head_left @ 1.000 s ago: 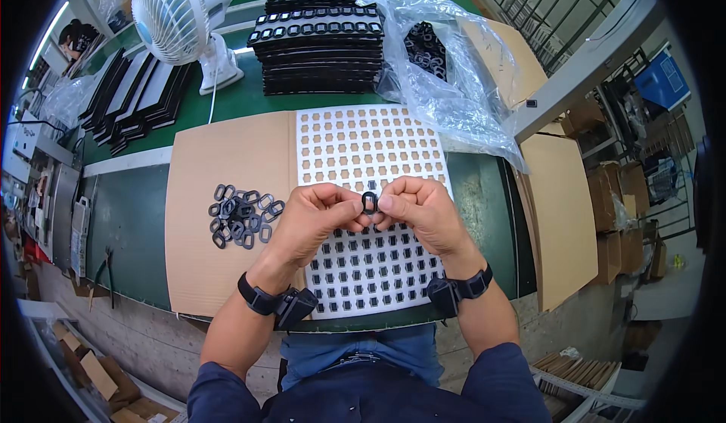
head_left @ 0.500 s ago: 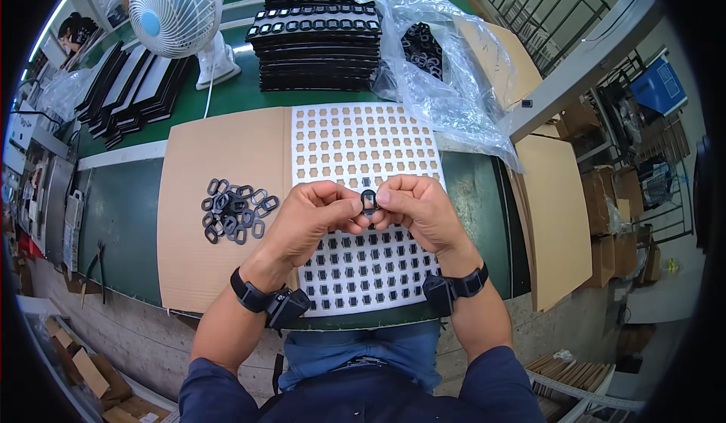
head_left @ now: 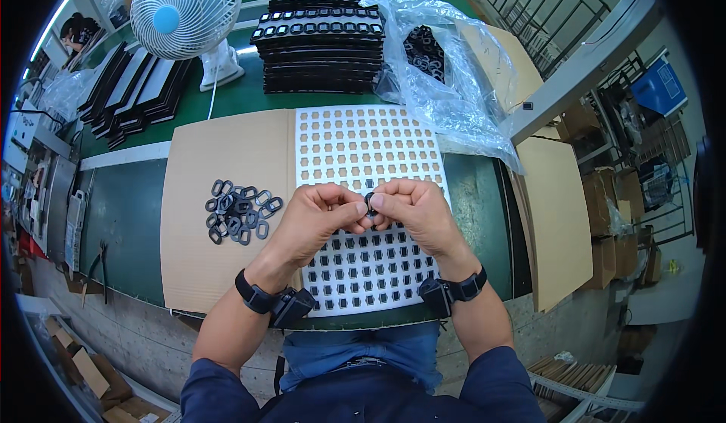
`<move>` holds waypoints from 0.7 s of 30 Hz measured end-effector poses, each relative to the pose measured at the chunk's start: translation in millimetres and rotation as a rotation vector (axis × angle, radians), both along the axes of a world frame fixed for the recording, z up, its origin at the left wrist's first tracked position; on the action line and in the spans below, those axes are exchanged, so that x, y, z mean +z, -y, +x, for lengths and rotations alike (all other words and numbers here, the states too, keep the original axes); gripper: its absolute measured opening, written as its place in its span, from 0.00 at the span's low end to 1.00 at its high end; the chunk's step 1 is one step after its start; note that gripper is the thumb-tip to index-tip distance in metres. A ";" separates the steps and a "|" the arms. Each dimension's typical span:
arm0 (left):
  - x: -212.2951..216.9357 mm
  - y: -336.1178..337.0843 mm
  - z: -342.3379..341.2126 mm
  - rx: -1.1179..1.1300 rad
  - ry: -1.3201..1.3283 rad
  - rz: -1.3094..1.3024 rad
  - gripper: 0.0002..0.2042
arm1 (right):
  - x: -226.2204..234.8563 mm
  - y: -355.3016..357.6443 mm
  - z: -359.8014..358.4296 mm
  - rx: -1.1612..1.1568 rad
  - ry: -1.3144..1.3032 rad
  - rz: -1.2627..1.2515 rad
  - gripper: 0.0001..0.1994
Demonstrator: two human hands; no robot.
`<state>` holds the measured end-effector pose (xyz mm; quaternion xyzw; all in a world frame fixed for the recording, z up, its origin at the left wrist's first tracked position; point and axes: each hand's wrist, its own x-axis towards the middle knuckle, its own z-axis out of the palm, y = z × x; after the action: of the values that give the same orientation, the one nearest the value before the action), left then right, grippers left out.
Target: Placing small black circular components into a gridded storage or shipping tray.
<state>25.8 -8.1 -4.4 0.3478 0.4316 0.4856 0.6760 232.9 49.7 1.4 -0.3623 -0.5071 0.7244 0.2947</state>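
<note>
Between the fingertips of both hands is a small black oval frame [head_left: 370, 204], partly covered by the fingers. My left hand [head_left: 327, 215] pinches its left side, and my right hand [head_left: 414, 209] grips the right side. Beneath them lies a white perforated sheet [head_left: 366, 173]. Small dark square pieces [head_left: 365, 278] sit in the sheet's near rows, while its far rows show brown through the holes. To the left, a loose heap of black oval frames [head_left: 240, 213] rests on a cardboard sheet [head_left: 227, 135].
Beyond the sheet stands a stack of black trays [head_left: 321, 60], beside a clear plastic bag [head_left: 454, 90] with black parts. A white fan [head_left: 185, 18] stands at the back left near more trays [head_left: 136, 94]. Cardboard [head_left: 560, 219] leans at the right; pliers [head_left: 102, 268] are at the far left.
The black oval frame has turned between my fingers and now shows more edge-on. My fingertips have come closer together. The whole view has shifted slightly, and the fan head has swung.
</note>
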 end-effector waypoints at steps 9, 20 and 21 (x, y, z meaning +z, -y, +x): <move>-1.3 1.2 2.6 0.000 -0.043 0.053 0.07 | 0.9 0.6 -1.1 -0.009 0.025 0.043 0.09; -1.2 2.3 4.2 -0.019 -0.124 0.114 0.06 | 0.0 0.4 -1.3 -0.011 0.054 0.087 0.09; -0.9 2.3 4.1 -0.018 -0.136 0.121 0.06 | -0.4 -0.1 -1.3 -0.012 0.054 0.086 0.09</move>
<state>29.9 -10.4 -5.3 0.4240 0.4431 0.4799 0.6273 231.5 49.8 1.0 -0.3717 -0.5435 0.6900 0.3005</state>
